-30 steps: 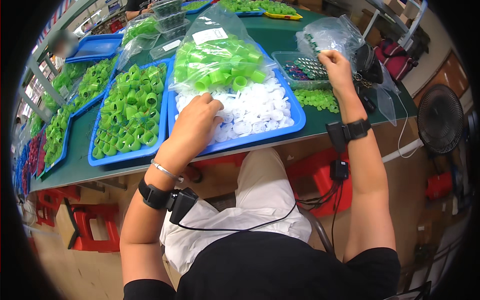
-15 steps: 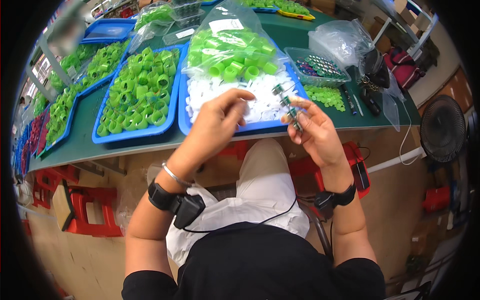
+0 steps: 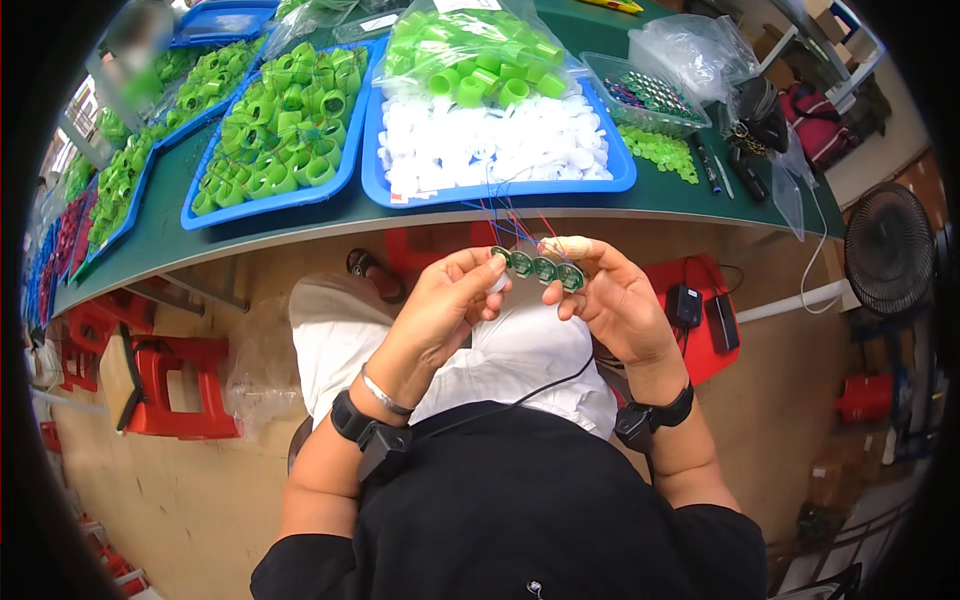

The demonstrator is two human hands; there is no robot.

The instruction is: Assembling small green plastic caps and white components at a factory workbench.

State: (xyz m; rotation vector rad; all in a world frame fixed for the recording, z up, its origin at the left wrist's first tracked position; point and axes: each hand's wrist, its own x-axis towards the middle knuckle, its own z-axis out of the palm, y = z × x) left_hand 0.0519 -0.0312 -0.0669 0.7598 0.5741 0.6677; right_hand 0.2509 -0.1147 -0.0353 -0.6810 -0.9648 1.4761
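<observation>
currently, the work in hand is a strip of four round boards (image 3: 545, 268), held up over the lap (image 3: 525, 335), just short of the edge of the table (image 3: 685, 202). the left hand (image 3: 450, 292) pinches the strip's left end between thumb and forefinger, with what looks like a white cap (image 3: 497, 284) in the same fingers, close by the leftmost board. the right hand (image 3: 615, 305) grips the right end, its forefinger wrapped in a pale cover.

red and blue wires (image 3: 512, 228) rise from the strip, so its wiring looks done. the boards sit joined in one row, and none seems capped; whether the first cap is being seated is too small to tell.

the left tray (image 3: 270, 207) holds green cups (image 3: 285, 130) with wires across them, which look further along. much seems left: the middle tray (image 3: 570, 187) is heaped with loose caps (image 3: 495, 145), a bag (image 3: 475, 60) of cups lies over its far part, and the box (image 3: 690, 126) holds more boards (image 3: 655, 95), with green discs (image 3: 660, 155) beside it.
</observation>
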